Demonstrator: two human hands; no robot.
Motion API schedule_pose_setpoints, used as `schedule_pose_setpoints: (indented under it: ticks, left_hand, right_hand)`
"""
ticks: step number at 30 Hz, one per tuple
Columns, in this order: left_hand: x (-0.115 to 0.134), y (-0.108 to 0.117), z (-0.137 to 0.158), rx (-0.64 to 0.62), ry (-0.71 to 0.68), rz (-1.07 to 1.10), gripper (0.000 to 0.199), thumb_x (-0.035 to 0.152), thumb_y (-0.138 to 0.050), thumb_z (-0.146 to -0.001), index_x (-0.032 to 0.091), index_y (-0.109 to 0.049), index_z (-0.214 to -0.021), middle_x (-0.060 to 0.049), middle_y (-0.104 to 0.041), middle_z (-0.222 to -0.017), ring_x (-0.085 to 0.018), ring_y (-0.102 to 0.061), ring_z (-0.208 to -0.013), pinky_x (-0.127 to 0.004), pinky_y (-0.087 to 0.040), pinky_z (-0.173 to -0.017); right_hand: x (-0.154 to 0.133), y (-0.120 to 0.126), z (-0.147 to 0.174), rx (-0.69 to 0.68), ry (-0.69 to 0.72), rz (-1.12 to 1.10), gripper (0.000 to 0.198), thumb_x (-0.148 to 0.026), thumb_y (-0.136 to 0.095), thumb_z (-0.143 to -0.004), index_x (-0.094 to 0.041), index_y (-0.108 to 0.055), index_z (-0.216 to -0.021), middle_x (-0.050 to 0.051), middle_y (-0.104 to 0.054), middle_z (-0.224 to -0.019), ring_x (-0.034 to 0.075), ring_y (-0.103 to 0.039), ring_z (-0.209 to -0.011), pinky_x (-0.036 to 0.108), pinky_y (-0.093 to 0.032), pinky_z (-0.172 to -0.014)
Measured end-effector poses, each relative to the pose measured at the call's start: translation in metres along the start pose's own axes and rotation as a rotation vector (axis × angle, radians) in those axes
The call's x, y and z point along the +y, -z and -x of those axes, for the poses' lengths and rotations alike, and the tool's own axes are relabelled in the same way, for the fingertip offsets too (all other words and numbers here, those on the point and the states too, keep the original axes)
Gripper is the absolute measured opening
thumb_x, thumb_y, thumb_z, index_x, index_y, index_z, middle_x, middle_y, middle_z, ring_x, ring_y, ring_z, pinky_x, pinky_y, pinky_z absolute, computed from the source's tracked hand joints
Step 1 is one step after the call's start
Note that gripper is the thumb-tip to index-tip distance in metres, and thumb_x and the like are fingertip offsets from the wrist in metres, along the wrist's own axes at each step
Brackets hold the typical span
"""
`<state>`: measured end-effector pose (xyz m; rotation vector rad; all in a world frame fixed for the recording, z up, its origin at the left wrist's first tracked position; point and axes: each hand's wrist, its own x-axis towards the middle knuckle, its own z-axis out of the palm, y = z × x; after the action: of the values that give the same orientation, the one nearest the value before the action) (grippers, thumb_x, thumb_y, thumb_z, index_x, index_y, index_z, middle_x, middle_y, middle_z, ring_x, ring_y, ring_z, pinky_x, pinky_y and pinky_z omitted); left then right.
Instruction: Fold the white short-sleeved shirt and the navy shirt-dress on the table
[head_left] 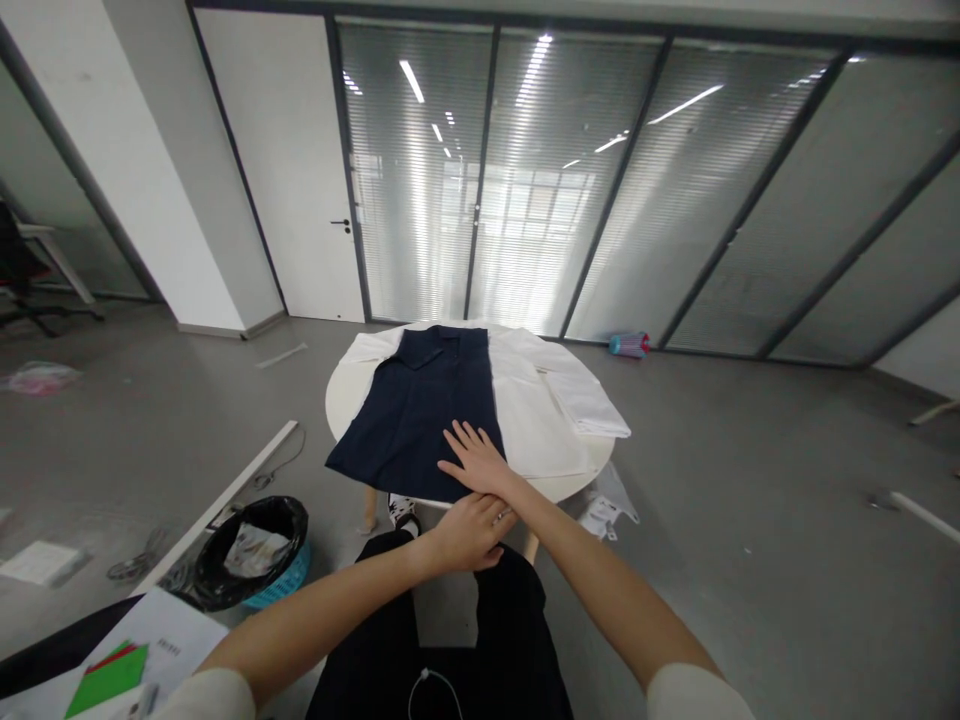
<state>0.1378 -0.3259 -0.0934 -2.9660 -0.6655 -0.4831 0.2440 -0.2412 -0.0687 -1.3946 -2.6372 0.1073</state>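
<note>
A navy garment [420, 420] lies spread on a round white table [343, 400], its lower edge reaching the table's near rim. White fabric [532, 420] lies along its right side, with a folded white part [585, 395] further right; I cannot tell whether navy and white are one piece. My right hand [476, 462] rests flat on the navy cloth near its lower right corner, fingers spread. Just below, my left hand [472, 532] has its fingers curled close by my right wrist, at the near table edge. What those fingers grip, if anything, is hidden.
A blue bin [281, 575] with a black liner stands on the floor at left, beside a long white strip [225, 500] and cables. Clear plastic packaging [611, 495] lies under the table's right side. Papers with a green card [109, 680] are at lower left.
</note>
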Motion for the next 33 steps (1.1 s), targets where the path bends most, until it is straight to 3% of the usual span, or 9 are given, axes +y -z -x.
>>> schedule_pose_setpoints:
  ticks: [4,8,10,13,17,21,25,29,33]
  left_hand:
    - [0.001,0.004,0.001,0.059,-0.021,0.07,0.05,0.031,-0.068,-0.082,0.008,-0.06,-0.125,-0.018,-0.066,-0.117,-0.031,-0.062,-0.11,-0.043,-0.049,-0.099]
    - [-0.01,0.024,0.012,0.222,-0.077,0.299,0.034,0.021,-0.054,-0.092,0.015,-0.064,-0.124,-0.011,-0.068,-0.121,-0.02,-0.063,-0.115,-0.033,-0.049,-0.101]
    - [-0.029,0.041,0.024,0.343,0.064,0.346,0.03,0.02,-0.048,-0.095,0.018,-0.068,-0.117,-0.009,-0.071,-0.115,-0.018,-0.065,-0.11,-0.031,-0.051,-0.098]
    - [-0.073,0.067,0.052,0.471,0.526,0.278,0.03,0.026,-0.046,-0.096,0.021,-0.071,-0.113,-0.009,-0.071,-0.107,-0.021,-0.065,-0.106,-0.035,-0.052,-0.097]
    - [-0.13,0.081,0.103,0.409,1.013,0.111,0.035,0.033,-0.052,-0.091,0.022,-0.068,-0.12,-0.009,-0.067,-0.108,-0.027,-0.061,-0.111,-0.041,-0.049,-0.101]
    - [-0.146,0.071,0.145,0.29,1.115,0.002,0.044,0.045,-0.055,-0.088,0.018,-0.068,-0.121,-0.014,-0.061,-0.121,-0.033,-0.057,-0.115,-0.049,-0.044,-0.104]
    - [-0.147,0.067,0.167,0.32,1.163,0.11,0.055,0.056,-0.057,-0.083,0.017,-0.067,-0.121,-0.014,-0.059,-0.118,-0.031,-0.061,-0.108,-0.046,-0.048,-0.098]
    - [-0.155,0.076,0.184,0.349,1.268,0.373,0.062,0.058,-0.065,-0.072,0.017,-0.064,-0.119,-0.007,-0.063,-0.096,-0.021,-0.064,-0.07,-0.036,-0.054,-0.067]
    - [-0.158,0.093,0.19,0.376,1.304,0.719,0.068,0.055,-0.073,-0.065,0.016,-0.056,-0.118,0.003,-0.059,-0.071,-0.016,-0.057,-0.05,-0.028,-0.046,-0.048]
  right_hand:
    - [-0.001,0.001,0.001,0.007,-0.006,0.003,0.08,-0.068,-0.026,-0.098,-0.016,-0.028,-0.157,0.014,-0.018,-0.164,0.031,-0.016,-0.152,0.053,-0.018,-0.121]
    - [0.001,0.002,0.001,-0.004,0.003,-0.005,0.077,-0.066,-0.029,-0.098,-0.016,-0.029,-0.157,0.014,-0.018,-0.164,0.03,-0.016,-0.152,0.052,-0.018,-0.121]
    - [0.001,0.002,0.001,-0.022,0.016,-0.001,0.075,-0.064,-0.028,-0.099,-0.016,-0.029,-0.157,0.014,-0.017,-0.164,0.031,-0.016,-0.152,0.052,-0.018,-0.121]
    - [0.0,0.003,0.002,-0.027,0.003,-0.013,0.078,-0.067,-0.025,-0.099,-0.016,-0.029,-0.157,0.014,-0.016,-0.165,0.031,-0.015,-0.152,0.052,-0.016,-0.121]
    - [-0.001,0.004,0.003,-0.018,-0.016,-0.055,0.081,-0.071,-0.021,-0.097,-0.017,-0.033,-0.156,0.013,-0.018,-0.164,0.03,-0.014,-0.153,0.051,-0.014,-0.122]
    - [0.0,0.005,0.003,-0.029,-0.008,-0.072,0.079,-0.069,-0.023,-0.098,-0.016,-0.034,-0.155,0.014,-0.019,-0.164,0.032,-0.014,-0.152,0.052,-0.014,-0.122]
    - [-0.003,0.014,-0.003,-0.002,0.0,-0.064,0.073,-0.065,-0.04,-0.096,-0.014,-0.047,-0.148,0.02,-0.034,-0.157,0.037,-0.024,-0.148,0.057,-0.018,-0.119]
    - [-0.019,0.038,-0.021,0.162,-0.024,-0.105,0.038,-0.048,-0.056,-0.095,-0.017,-0.069,-0.112,0.016,-0.058,-0.124,0.03,-0.053,-0.121,0.046,-0.037,-0.108]
    - [-0.044,0.06,-0.05,0.11,0.099,-0.277,0.017,-0.035,-0.06,-0.095,-0.02,-0.068,-0.096,0.005,-0.063,-0.094,0.018,-0.061,-0.086,0.03,-0.046,-0.08]
